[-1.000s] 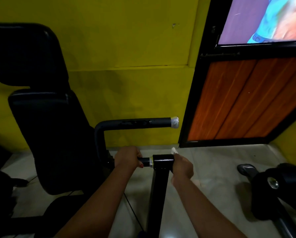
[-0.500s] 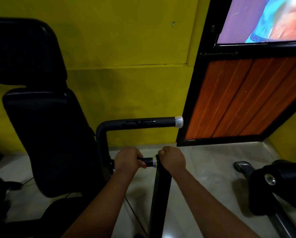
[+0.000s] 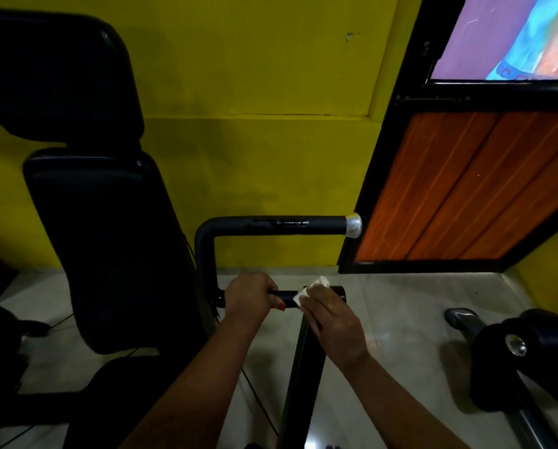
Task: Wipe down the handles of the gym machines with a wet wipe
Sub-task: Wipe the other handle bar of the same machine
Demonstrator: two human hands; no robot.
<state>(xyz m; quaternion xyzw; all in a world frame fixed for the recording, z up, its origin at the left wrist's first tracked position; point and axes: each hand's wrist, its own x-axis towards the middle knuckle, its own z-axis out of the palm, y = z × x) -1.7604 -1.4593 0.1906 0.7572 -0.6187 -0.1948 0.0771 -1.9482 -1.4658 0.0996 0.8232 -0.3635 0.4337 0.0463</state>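
Wet wipe [image 3: 307, 291]: a small white wad lying on the short lower handle [image 3: 285, 298] of the machine, at the end where that bar joins the black upright post [image 3: 303, 367]. My right hand [image 3: 332, 322] holds the wipe under its fingertips and presses it onto the bar; how far the fingers wrap underneath I cannot tell. My left hand [image 3: 248, 298] is clamped round the same handle just beside the wipe, steadying it. Recommendation: keep the left grip firm, wrap the wipe fully round the bar, twist while drawing it along, then shift the left hand so the covered stretch is wiped too. The longer upper handle [image 3: 281, 225], with its silver end cap [image 3: 353, 225], appears not yet attended to. Surroundings: a black padded seat back [image 3: 109, 238] to the left, pale glossy floor tiles [image 3: 400, 319] below, another dark machine [image 3: 514, 351] at the floor's right edge, and a yellow wall [image 3: 255, 92] and orange wooden panel [image 3: 465, 189] along its far edge. Lighting is dim.
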